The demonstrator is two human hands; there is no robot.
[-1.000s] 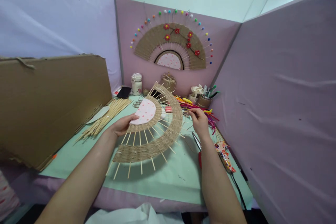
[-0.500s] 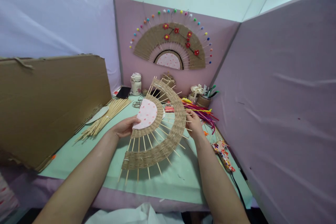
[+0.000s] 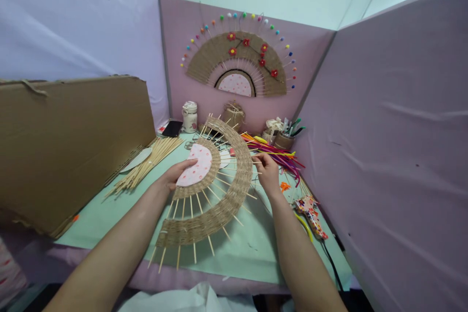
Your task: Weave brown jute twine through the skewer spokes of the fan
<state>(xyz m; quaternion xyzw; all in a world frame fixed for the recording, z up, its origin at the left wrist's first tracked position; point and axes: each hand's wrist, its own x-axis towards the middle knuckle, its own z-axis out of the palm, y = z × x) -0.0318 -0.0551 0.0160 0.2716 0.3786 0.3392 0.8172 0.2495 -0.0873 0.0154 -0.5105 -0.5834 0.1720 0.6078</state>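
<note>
Held tilted above the green bench (image 3: 109, 214): a half-woven fan (image 3: 215, 190), left hand (image 3: 175, 175) fingers grasping its pink centre, right hand (image 3: 266, 170) fingers pinched at the far right rim. Likely risks: snapping thin protruding skewers, loosening the twine weave, snagging the pipe cleaners (image 3: 274, 151) just right.

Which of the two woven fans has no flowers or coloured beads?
The half-round woven twine fan held in both hands; its stick tips are bare. The fan on the pink back wall carries red flowers and bead tips.
</note>
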